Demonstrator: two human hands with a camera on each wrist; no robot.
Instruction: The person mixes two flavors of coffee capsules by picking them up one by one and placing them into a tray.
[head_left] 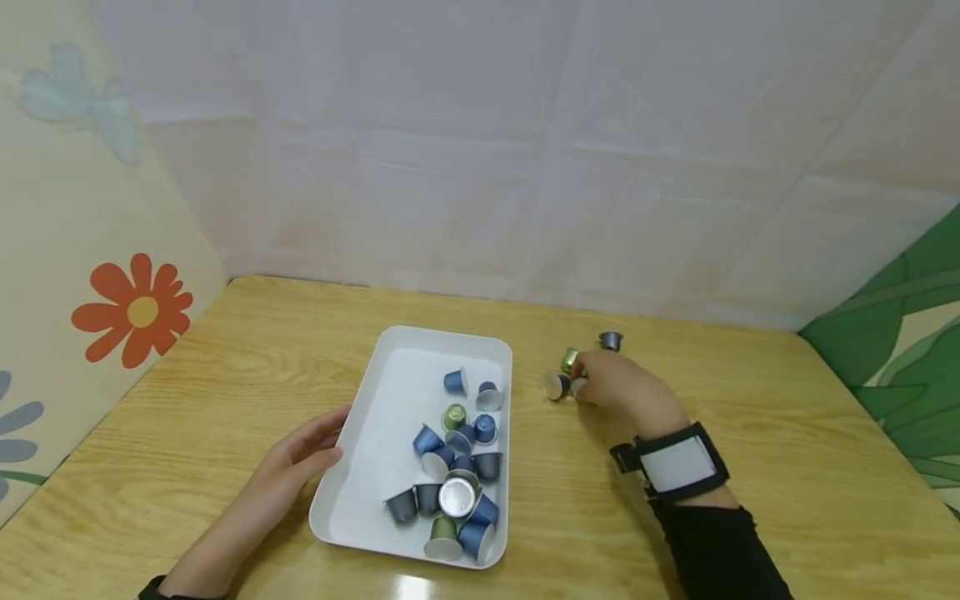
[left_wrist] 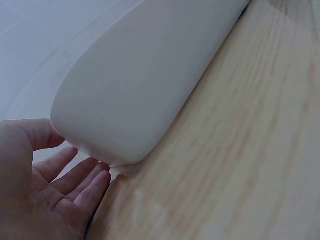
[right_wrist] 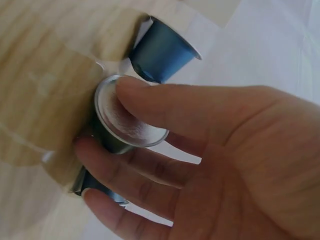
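Beyond the tray's right side, my right hand (head_left: pixel 626 392) pinches a coffee capsule (right_wrist: pixel 132 120), its thumb across the silver foil lid and fingers along the dark body. Near those fingers lie a dark blue capsule (head_left: pixel 557 385), a green capsule (head_left: pixel 570 359) and a grey capsule (head_left: pixel 611 340). My left hand (head_left: pixel 303 454) touches the left wall of a white tray (head_left: pixel 352 492); in the left wrist view the thumb meets the rim and the loosely extended fingertips reach the lower edge. Several blue, grey and green capsules (head_left: pixel 457 497) lie jumbled along the tray's right half.
The wooden table (head_left: pixel 247 375) carries everything. A pale cloth wall (head_left: pixel 465 167) rises behind it. Printed panels with a red flower (head_left: pixel 112 321) and green leaves (head_left: pixel 885 325) flank the table on the left and right.
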